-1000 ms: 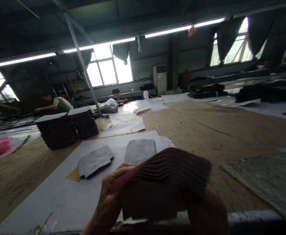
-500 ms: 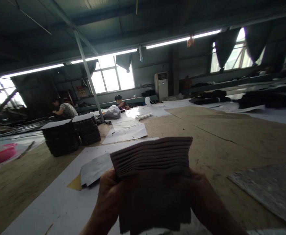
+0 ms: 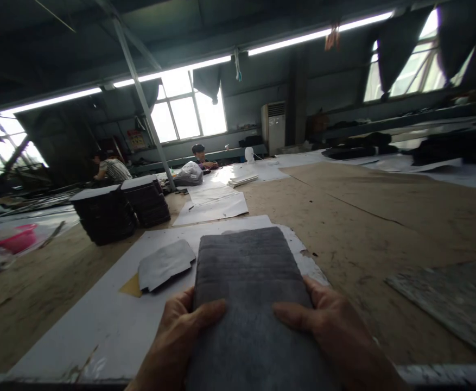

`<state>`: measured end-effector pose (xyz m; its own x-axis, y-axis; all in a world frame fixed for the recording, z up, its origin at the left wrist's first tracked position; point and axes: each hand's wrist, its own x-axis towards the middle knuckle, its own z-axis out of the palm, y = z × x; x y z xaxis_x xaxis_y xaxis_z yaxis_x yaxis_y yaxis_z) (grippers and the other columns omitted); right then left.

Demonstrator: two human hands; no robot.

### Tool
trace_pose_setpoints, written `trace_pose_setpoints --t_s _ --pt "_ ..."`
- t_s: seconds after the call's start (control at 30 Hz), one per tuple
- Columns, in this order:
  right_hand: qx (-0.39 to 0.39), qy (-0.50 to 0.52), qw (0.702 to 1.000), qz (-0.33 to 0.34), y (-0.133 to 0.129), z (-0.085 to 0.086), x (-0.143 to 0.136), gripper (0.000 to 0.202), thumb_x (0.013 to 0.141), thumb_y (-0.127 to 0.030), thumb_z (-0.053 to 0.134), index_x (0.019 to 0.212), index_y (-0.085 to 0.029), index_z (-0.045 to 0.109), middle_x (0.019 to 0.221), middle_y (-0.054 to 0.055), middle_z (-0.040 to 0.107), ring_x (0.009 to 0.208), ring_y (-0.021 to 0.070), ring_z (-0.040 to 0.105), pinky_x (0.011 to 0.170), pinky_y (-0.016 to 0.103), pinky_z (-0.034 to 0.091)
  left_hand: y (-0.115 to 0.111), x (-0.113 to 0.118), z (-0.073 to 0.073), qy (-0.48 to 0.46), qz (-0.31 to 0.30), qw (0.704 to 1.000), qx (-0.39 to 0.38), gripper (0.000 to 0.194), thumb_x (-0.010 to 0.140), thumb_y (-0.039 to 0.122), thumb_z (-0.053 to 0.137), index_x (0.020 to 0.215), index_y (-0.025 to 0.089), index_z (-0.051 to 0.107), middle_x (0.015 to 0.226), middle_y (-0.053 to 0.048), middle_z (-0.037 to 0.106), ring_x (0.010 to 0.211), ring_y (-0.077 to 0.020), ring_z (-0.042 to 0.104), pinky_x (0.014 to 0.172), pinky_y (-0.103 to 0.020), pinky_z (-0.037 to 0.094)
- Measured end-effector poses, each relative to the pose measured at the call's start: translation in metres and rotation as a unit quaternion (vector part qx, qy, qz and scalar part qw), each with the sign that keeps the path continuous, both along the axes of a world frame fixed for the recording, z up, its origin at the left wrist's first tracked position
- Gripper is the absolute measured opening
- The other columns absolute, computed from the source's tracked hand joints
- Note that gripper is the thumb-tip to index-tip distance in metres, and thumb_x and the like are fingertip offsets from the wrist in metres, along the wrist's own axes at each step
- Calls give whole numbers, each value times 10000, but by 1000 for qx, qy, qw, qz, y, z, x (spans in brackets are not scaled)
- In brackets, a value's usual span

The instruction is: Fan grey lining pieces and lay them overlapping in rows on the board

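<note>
Between my two hands is a stack of dark grey fabric pieces [image 3: 252,282], its layered far edge facing up over the white sheet. My left hand [image 3: 181,320] grips the stack's left side, thumb lying on the top face. On the right side, my right hand [image 3: 327,320] clasps it the same way. The fingers beneath are hidden. Left of the stack lies a small grey cut piece [image 3: 166,264] with notched corners, partly over a yellow piece [image 3: 132,286]. Both rest on a large white sheet [image 3: 95,320] on the brown-topped table [image 3: 360,239].
Two tall stacks of dark pieces [image 3: 106,217] stand at the left. A grey felt-like mat [image 3: 453,298] lies at right. Farther off are a pink basin [image 3: 20,239], white papers [image 3: 217,209], a plastic bag [image 3: 189,174], a metal post [image 3: 142,103] and two people seated beyond.
The stack has tipped and come down, so its top face now shows instead of the fanned edge. Both hands have kept hold, and their thumbs now show on top.
</note>
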<state>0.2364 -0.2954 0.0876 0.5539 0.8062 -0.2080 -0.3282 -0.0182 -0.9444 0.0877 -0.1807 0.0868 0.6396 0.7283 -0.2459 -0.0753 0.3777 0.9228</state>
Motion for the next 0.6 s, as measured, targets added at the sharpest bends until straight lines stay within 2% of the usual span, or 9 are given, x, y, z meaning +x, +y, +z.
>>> trace_pose_setpoints --t_s 0.07,0.13,0.2,0.27,0.3,0.37,0.43,0.5,0.6 --pt "-59 -93 994 -20 4 -17 -1 397 584 -230 643 970 -149 600 806 60 696 706 231 656 611 318 523 4 -1 -14 38 -7 999 39 423 572 276 732 942 119 599 747 -87 682 642 -243 643 621 -358 508" --pt "-140 -240 960 -34 8 -38 -3 473 571 -252 646 1020 -114 583 865 101 686 797 261 645 683 345 514 7 -3 -31 137 6 979 151 429 595 283 706 968 118 572 764 -83 670 700 -253 637 668 -369 501" --pt "-212 -397 892 -45 8 -55 -4 575 589 -277 637 1117 -68 541 969 155 657 915 294 613 785 384 489 7 -7 -47 261 33 917 300 491 634 311 665 1059 110 522 813 -94 652 763 -271 622 725 -406 485" --pt "-248 -520 816 -55 6 -64 -3 601 624 -312 622 1156 -52 519 1050 185 621 979 320 582 811 418 481 6 -12 -60 335 70 832 436 590 669 336 617 1174 85 445 965 -147 617 900 -314 589 806 -468 452" --pt "-246 -569 782 -63 4 -66 -1 570 643 -333 616 1136 -58 536 1063 186 613 983 327 578 797 427 491 6 -15 -64 345 87 790 499 629 683 337 597 1221 74 406 1071 -179 577 997 -334 549 854 -490 426" --pt "-195 -658 722 -89 3 -64 3 514 685 -386 601 1091 -73 569 1093 182 599 1004 324 565 787 427 503 5 -17 -69 332 90 713 611 670 717 331 564 1295 77 338 1276 -205 446 1194 -340 405 955 -495 358" --pt "-105 -729 666 -116 4 -61 8 533 753 -429 551 1153 -76 538 1215 181 532 1115 306 499 877 421 465 4 -17 -70 303 35 656 691 700 767 341 527 1361 97 247 1391 -184 326 1293 -313 270 1027 -472 285" --pt "-31 -776 622 -97 6 -63 10 590 806 -448 494 1268 -86 445 1343 162 416 1229 284 388 981 424 380 3 -14 -72 272 -50 624 730 720 798 377 503 1387 103 193 1412 -171 296 1311 -298 238 1056 -447 246" --pt "-25 -796 603 49 8 -76 8 591 830 -469 450 1309 -123 411 1362 141 390 1252 284 357 1001 463 344 3 -10 -81 255 -146 603 742 721 797 452 495 1365 72 265 1373 -200 334 1278 -324 295 1050 -451 258"
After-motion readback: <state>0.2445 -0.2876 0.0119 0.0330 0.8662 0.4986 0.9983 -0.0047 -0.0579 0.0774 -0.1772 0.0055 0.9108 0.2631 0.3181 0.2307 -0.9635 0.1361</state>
